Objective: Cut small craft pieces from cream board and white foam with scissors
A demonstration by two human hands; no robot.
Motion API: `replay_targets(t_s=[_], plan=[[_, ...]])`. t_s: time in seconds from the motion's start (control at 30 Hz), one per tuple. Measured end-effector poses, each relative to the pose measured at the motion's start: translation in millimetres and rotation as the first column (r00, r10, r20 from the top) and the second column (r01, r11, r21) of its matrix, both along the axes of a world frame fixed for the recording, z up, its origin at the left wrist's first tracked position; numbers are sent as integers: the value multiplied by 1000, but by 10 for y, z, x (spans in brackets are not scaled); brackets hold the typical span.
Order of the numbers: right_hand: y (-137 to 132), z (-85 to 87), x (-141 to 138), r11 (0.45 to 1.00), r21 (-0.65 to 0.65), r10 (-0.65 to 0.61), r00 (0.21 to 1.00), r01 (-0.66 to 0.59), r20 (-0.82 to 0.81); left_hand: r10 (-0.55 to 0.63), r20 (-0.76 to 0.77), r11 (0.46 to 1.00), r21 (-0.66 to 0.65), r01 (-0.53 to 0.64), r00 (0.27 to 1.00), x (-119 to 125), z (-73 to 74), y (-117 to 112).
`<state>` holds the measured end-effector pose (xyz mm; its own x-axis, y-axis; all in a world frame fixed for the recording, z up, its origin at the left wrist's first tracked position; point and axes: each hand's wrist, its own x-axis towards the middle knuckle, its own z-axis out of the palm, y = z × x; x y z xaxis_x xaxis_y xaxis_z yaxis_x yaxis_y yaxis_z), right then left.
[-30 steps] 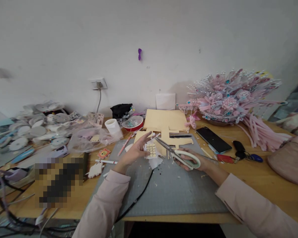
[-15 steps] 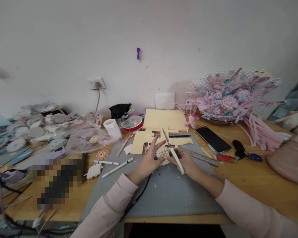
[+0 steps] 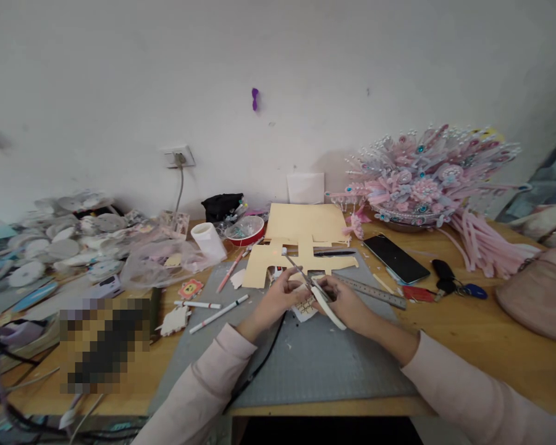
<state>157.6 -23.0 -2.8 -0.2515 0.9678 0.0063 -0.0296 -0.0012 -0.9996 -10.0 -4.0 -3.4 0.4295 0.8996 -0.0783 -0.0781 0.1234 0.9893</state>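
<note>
My left hand (image 3: 278,298) is closed, its fingers pinching a small pale paper piece (image 3: 304,309) printed with dark rounded outlines. In my right hand (image 3: 346,301) is a pair of scissors (image 3: 328,309) with white handles. Their blades point up and to the left, close to my left fingertips and the paper's upper edge. Whether the blades are on the paper I cannot tell. Both hands are above a grey cutting mat (image 3: 306,364). Just beyond them lies cut yellow card (image 3: 259,262) with openings in it.
A metal ruler (image 3: 375,293) and a phone (image 3: 397,258) lie to the right, with keys (image 3: 445,278) beyond. White pens (image 3: 220,314) lie left. A pink beaded flower arrangement (image 3: 421,185) stands back right. White discs and plastic bags (image 3: 152,262) crowd the left side. A black cable (image 3: 264,358) crosses the mat.
My left fingers, spread before, have drawn in around the paper. The scissors have swung so that their blades lean further left and lower. More of the printed paper shows below my hands.
</note>
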Motion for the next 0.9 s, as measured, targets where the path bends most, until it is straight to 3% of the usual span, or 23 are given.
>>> replay_targets(t_s=[0.13, 0.27, 0.6, 0.9], plan=[[-13, -32, -13, 999, -10, 37, 999, -36, 21, -106, -118, 986, 112, 119, 987, -43, 26, 34], [7, -30, 5, 1000, -8, -5, 1000, 5, 10, -91, -258, 982, 138, 130, 962, -57, 63, 22], [61, 5, 49, 997, 36, -69, 997, 71, -37, -166, -376, 974, 81, 211, 911, -38, 69, -2], [86, 0, 58, 997, -12, -82, 997, 82, -9, -104, -391, 978, 125, 165, 915, -44, 49, 8]])
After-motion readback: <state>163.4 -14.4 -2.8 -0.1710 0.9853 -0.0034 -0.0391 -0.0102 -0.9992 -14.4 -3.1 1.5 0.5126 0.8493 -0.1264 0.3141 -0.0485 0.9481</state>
